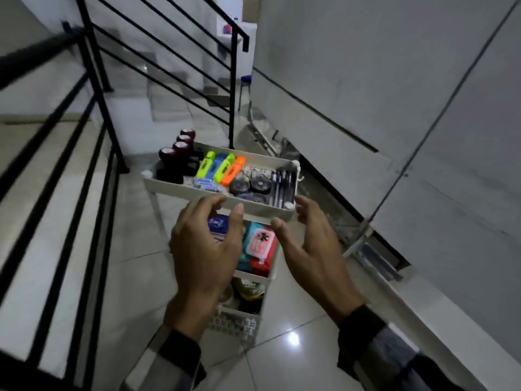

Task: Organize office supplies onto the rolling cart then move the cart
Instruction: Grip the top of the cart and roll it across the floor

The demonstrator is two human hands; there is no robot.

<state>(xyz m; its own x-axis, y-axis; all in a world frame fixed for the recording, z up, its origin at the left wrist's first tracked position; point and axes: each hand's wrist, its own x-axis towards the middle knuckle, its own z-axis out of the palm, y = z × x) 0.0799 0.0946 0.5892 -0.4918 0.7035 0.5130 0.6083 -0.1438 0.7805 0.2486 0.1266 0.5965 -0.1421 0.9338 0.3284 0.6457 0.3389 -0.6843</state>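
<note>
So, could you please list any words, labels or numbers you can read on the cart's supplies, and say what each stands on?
No text can be read here.
Pink and white packet on the middle shelf: a dark printed mark, too blurred to read.
Blue box beside it: white print, too blurred.
Small blue boxes in the top tray: print too small.
Highlighters: dark label patches, unreadable.
</note>
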